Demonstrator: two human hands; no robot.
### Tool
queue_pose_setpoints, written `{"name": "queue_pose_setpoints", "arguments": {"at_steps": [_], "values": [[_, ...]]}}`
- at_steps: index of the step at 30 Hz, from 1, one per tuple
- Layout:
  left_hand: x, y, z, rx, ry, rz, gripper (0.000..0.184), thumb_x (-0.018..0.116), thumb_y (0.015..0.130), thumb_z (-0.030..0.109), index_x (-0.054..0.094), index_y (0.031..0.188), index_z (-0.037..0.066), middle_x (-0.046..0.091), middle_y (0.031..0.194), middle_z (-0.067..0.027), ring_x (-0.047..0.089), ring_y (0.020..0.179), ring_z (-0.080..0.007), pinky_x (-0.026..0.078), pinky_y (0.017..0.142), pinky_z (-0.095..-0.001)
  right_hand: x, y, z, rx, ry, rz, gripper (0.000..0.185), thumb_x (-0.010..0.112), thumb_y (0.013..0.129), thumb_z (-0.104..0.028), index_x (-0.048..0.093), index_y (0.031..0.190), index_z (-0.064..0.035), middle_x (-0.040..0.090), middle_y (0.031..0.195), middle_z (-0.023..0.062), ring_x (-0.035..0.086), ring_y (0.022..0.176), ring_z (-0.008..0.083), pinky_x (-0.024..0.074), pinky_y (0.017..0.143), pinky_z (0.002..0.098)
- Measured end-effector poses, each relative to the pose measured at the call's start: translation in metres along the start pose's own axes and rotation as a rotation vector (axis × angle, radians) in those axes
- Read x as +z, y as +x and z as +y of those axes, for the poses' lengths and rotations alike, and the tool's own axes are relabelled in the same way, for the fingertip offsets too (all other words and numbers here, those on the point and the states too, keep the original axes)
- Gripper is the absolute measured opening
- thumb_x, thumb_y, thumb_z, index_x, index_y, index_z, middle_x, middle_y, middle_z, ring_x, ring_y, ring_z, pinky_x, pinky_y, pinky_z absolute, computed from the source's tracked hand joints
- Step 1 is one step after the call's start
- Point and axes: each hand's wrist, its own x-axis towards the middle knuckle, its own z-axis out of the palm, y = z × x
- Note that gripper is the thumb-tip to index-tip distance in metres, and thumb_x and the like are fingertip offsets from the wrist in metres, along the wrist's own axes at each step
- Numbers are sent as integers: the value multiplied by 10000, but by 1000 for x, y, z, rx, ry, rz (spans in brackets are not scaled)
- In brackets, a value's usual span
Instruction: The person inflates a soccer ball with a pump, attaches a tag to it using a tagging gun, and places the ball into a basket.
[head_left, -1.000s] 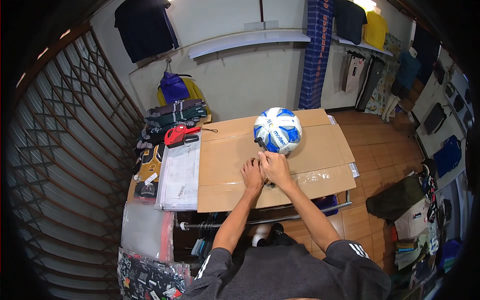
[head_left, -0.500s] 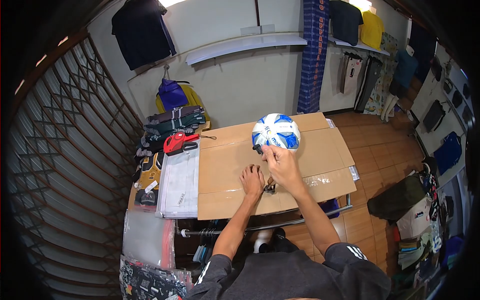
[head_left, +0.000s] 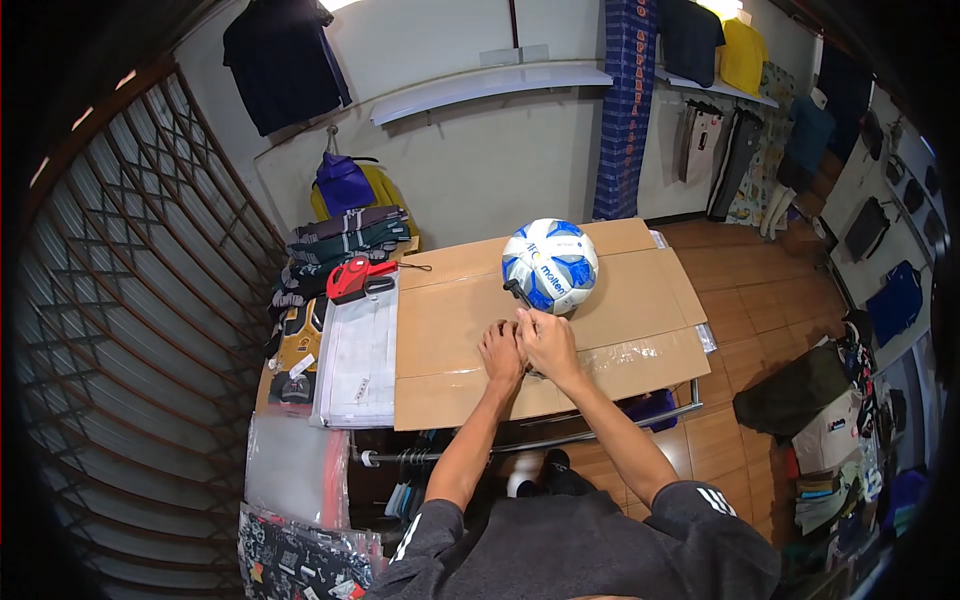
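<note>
My right hand (head_left: 548,347) is closed in a grip, with a small black object (head_left: 515,291) jutting from its fingertips in front of the ball. I cannot make out its exact kind. My left hand (head_left: 502,350) rests on the cardboard (head_left: 450,300) with its fingers apart, close against the right hand. Just beyond both hands sits a white and blue football (head_left: 550,266) with "molten" lettering. A dark item beneath my right hand is mostly hidden.
A red price-label gun (head_left: 352,279) lies on white plastic packs (head_left: 358,345) at the left, near folded clothes (head_left: 350,238). A metal rail (head_left: 560,446) runs along the table's near side. More clothes (head_left: 830,400) are piled at the right.
My right hand has moved down and left, closer to my left hand, covering the dark item on the cardboard. The football has turned, so its lettering shows more fully.
</note>
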Motion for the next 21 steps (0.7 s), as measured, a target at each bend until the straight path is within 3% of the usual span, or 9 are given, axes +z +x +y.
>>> {"name": "queue_pose_setpoints", "arguments": {"at_steps": [2, 5, 8, 11, 17, 20, 21], "values": [[5, 1, -1, -11, 27, -9, 296, 628, 1017, 262, 708, 1266, 124, 615, 1415, -120, 525, 1353, -342, 384, 1128, -520, 1, -4, 2, -64, -1, -20, 388, 642, 1077, -279, 713, 851, 29, 614, 697, 281, 639, 634, 462, 484, 586, 477], [7, 0, -1, -16, 16, 1, 308, 629, 1015, 263, 706, 1281, 126, 619, 1407, -120, 525, 1353, -342, 381, 1135, -520, -22, 0, -24, -72, -3, -103, 369, 668, 1067, -278, 715, 874, 34, 607, 685, 273, 653, 589, 393, 478, 577, 456], [-2, -1, 7, -9, -2, 8, 308, 631, 1013, 258, 709, 1280, 127, 624, 1395, -116, 527, 1348, -341, 383, 1131, -521, -66, 13, -78, -34, 62, -146, 360, 694, 1057, -274, 723, 887, 42, 602, 657, 239, 624, 552, 265, 457, 562, 425], [0, -1, 4, 1, -11, 5, 299, 634, 1010, 250, 715, 1271, 129, 627, 1386, -110, 532, 1341, -334, 388, 1123, -519, -90, 18, -112, -6, 134, -147, 348, 697, 1041, -292, 731, 869, 9, 649, 678, 235, 613, 603, 433, 490, 585, 459], [-4, -2, 4, 17, -6, 28, 288, 638, 1008, 246, 721, 1257, 127, 632, 1377, -105, 541, 1331, -324, 395, 1114, -511, -41, 24, -45, -4, 47, -87, 356, 691, 1039, -284, 711, 831, 5, 644, 676, 244, 633, 618, 447, 486, 578, 481], [-2, 0, 2, 23, 8, 11, 293, 637, 1012, 251, 722, 1260, 122, 634, 1374, -106, 544, 1328, -326, 394, 1114, -512, -25, 20, -19, -58, 69, -5, 355, 700, 1048, -226, 690, 821, 47, 577, 607, 227, 531, 470, 262, 414, 515, 426], [-2, 0, 2, 19, 5, 11, 293, 636, 1013, 253, 722, 1261, 120, 635, 1373, -106, 545, 1327, -326, 394, 1114, -512, -22, 17, -11, -50, 56, 1, 354, 699, 1047, -224, 688, 820, 46, 578, 615, 232, 539, 475, 278, 417, 517, 429]]}}
